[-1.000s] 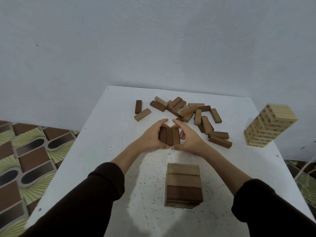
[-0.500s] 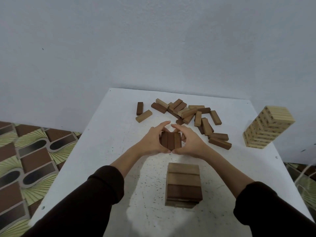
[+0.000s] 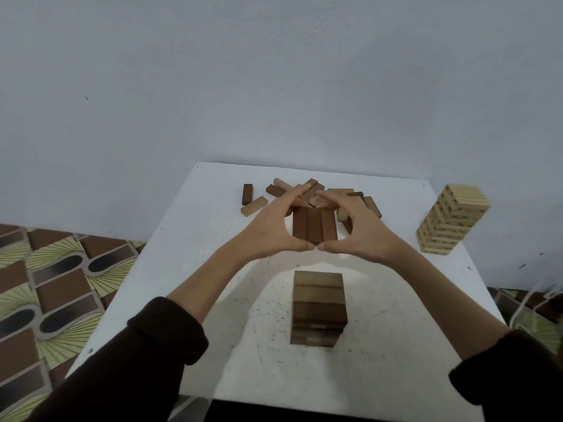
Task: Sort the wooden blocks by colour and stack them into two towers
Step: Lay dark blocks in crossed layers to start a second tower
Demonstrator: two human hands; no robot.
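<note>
Grip: our left hand [image 3: 271,231] and right hand [image 3: 364,236] clamp three dark blocks [image 3: 314,227] flush as one layer, probably for the brown tower [image 3: 318,303] just nearer than them.

The blocks [image 3: 315,226] are smooth, matt dark-brown wood. The brown tower [image 3: 318,306] is the same matt wood, with grain showing. The pale tower [image 3: 454,220] is light, raw-looking wood. The table [image 3: 213,239] is matt white and speckled. The sleeves [image 3: 164,354] are dark cloth.
</note>
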